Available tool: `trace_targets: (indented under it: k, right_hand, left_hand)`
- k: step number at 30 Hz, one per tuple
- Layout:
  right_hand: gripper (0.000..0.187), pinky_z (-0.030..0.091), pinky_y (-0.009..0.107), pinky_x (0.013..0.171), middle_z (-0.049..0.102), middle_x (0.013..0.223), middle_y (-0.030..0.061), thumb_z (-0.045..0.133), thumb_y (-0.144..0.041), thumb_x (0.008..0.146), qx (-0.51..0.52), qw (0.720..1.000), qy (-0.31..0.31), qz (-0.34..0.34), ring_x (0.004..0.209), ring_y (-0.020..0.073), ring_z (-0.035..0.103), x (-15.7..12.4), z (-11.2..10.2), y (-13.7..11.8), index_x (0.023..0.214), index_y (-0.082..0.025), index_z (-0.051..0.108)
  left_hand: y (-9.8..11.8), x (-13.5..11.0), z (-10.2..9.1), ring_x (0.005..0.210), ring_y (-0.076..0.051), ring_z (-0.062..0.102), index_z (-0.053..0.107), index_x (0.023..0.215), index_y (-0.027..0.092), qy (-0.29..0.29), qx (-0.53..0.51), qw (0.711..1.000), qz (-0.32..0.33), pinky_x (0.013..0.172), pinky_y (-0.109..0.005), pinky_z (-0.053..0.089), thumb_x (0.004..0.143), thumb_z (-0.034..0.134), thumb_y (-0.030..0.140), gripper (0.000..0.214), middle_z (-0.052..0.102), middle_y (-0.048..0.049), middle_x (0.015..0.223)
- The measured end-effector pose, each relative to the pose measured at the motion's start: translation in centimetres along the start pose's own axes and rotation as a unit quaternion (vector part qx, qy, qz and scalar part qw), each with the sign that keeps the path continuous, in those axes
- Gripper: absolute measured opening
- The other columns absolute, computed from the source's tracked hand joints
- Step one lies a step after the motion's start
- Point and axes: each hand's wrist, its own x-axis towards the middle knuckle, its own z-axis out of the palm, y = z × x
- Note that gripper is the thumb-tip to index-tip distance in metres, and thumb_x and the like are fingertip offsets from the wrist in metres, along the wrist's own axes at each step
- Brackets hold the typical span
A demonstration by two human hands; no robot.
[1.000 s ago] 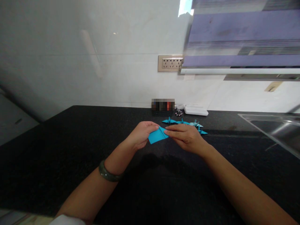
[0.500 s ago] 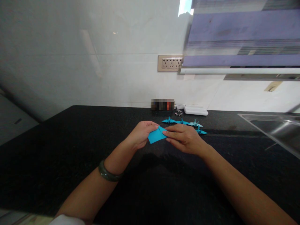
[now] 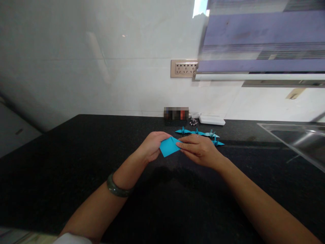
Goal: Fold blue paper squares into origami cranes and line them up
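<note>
Paper (image 3: 168, 148), blue and folded, is pinched in both hands (image 3: 153, 145) (image 3: 201, 150).

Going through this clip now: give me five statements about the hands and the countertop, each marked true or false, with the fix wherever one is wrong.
1. The left hand and the right hand both hold the blue paper. True.
2. The dark green bangle is on the right arm. False: the bangle is on the left arm.
3. Small folded paper birds sit on the counter, beyond the right hand. True.
4. The sink is at the left edge of the picture. False: the sink is at the right edge.
5. The blue paper lies flat and unfolded on the counter. False: the blue paper is folded and held between the hands.
</note>
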Motion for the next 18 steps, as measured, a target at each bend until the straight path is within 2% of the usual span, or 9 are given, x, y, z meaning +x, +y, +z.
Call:
trace_targets:
  k: [4,8,18]
  right_hand:
    - [0.032,0.048,0.036,0.077,0.063,0.107,0.0065,0.052,-0.021,0.081,-0.002,1.000,-0.002,-0.004,0.095,0.0201,0.058,-0.05,-0.02,0.03,0.111,-0.024,0.058]
    - [0.031,0.048,0.036,0.077,0.063,0.107,0.0067,0.051,-0.021,0.081,-0.013,1.000,-0.009,-0.014,0.094,0.0198,0.058,0.00,-0.05,0.03,0.110,-0.023,0.059]
    - [0.031,0.047,0.037,0.077,0.063,0.105,0.0068,0.052,-0.017,0.078,0.002,1.000,-0.008,-0.001,0.092,0.0201,0.058,0.11,-0.07,-0.11,0.108,-0.022,0.060]
  left_hand:
    - [-0.06,0.01,0.04,0.047,-0.008,0.049,0.058,0.062,0.009,-0.012,-0.018,1.000,-0.015,0.053,-0.024,0.040,0.071,0.060,0.027,0.020,0.056,-0.0018,0.054]
    - [-0.48,0.09,-0.21,0.045,-0.006,0.047,0.056,0.061,0.010,-0.048,0.019,0.999,-0.010,0.048,-0.021,0.036,0.064,0.069,0.028,0.023,0.055,-0.0007,0.053]
    - [-0.89,0.11,-0.12,0.047,-0.007,0.049,0.057,0.064,0.010,0.006,0.088,0.996,0.029,0.049,-0.022,0.039,0.061,0.069,0.022,0.017,0.057,-0.0006,0.055]
